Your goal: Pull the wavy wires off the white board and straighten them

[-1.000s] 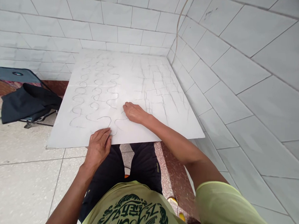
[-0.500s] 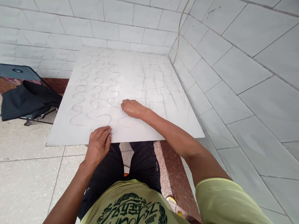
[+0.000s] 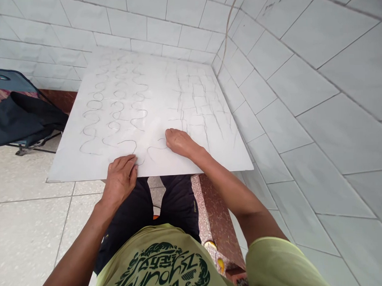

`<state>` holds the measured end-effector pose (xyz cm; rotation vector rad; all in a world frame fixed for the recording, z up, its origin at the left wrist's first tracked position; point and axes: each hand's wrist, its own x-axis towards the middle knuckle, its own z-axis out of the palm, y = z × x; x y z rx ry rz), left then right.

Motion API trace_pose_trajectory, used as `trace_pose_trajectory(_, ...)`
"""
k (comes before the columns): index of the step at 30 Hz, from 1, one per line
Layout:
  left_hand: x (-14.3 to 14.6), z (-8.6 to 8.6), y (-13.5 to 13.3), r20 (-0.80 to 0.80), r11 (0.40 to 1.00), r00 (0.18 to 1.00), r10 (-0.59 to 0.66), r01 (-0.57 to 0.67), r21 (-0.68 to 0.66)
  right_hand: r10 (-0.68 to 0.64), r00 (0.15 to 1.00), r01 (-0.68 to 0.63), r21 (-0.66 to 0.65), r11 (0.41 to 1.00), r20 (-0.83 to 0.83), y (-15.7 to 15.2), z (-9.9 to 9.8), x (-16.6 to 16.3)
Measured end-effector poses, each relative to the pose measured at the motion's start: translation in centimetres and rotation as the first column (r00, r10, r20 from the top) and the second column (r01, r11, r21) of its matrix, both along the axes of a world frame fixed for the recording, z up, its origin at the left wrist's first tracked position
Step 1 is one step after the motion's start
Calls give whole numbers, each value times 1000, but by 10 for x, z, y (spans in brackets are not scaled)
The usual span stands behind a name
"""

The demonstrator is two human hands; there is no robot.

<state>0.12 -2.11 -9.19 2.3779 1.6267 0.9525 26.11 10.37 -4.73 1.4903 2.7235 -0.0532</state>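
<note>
A large white board (image 3: 163, 98) lies flat in front of me, covered with rows of thin wavy wires on its left half and straighter strands on its right half. My left hand (image 3: 120, 177) rests at the board's near edge, fingers together, pressing down one end of a wavy wire (image 3: 127, 145). My right hand (image 3: 179, 142) lies further in, fingers curled and pinched on the wire loop (image 3: 155, 149) beside it. Both hands touch the same row of bends.
Tiled walls close in behind and on the right of the board. A folding chair with dark cloth (image 3: 15, 121) stands on the floor at left. A thin cable (image 3: 227, 27) hangs down in the wall corner. A reddish stone ledge (image 3: 213, 218) runs under the board.
My right hand has shifted slightly to the right and nearer along the wire. The view has drifted, so the board sits a bit lower left. My left hand keeps its place at the edge.
</note>
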Motion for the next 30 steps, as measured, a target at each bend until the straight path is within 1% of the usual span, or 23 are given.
trace_pose_trajectory(3, 1, 2, 1, -20, 1000, 1000, -1, 1, 4, -41, 998, 40, -10, 999, -50, -5, 1, 4)
trace_pose_trajectory(6, 2, 3, 0, -31, 1000, 1000, 2, -1, 16, -48, 996, 51, 35, 998, -70, -5, 3, 3)
trace_pose_trajectory(9, 3, 3, -1, -37, 1000, 999, 8, -7, 15, 42, 999, -41, 59, 997, -18, 3, 6, -1)
trace_pose_trajectory(12, 3, 2, -1, -42, 1000, 999, 17, -17, 10, 156, 988, -157, 11, 988, 13, 16, 10, -4)
trace_pose_trajectory(15, 2, 1, 0, -30, 1000, 999, 11, -11, 19, 210, 978, -210, -19, 978, -7, 21, 12, -3)
trace_pose_trajectory(18, 2, 1, -1, -24, 1000, 1000, -2, 3, 23, 220, 975, -220, 4, 975, 7, 9, 10, 0)
trace_pose_trajectory(21, 8, 5, -9, -7, 999, 1000, 13, -13, 33, 205, 978, -206, 42, 978, 35, -17, 3, 4)
trace_pose_trajectory(24, 19, 11, -28, 111, 996, 991, 80, -85, 41, 164, 986, -165, 53, 985, 24, -47, -7, 8)
trace_pose_trajectory(25, 23, 12, -36, 161, 995, 982, 98, -101, 8, 152, 988, -153, 60, 986, 17, -57, -10, 9)
trace_pose_trajectory(26, 28, 12, -44, 206, 994, 973, 108, -98, -57, 142, 990, -143, 74, 987, 13, -65, -14, 9)
trace_pose_trajectory(27, 33, 10, -51, 246, 985, 963, 108, -71, -155, 134, 991, -134, 93, 987, 11, -72, -17, 10)
trace_pose_trajectory(28, 38, 7, -56, 295, 962, 949, 111, -28, -272, 127, 992, -128, 116, 985, 10, -78, -19, 11)
trace_pose_trajectory(29, 44, 4, -60, 361, 918, 923, 129, 26, -395, 123, 992, -122, 137, 983, 7, -83, -22, 11)
trace_pose_trajectory(30, 49, -1, -62, 444, 858, 878, 178, 82, -507, 119, 993, -118, 156, 981, 3, -87, -24, 12)
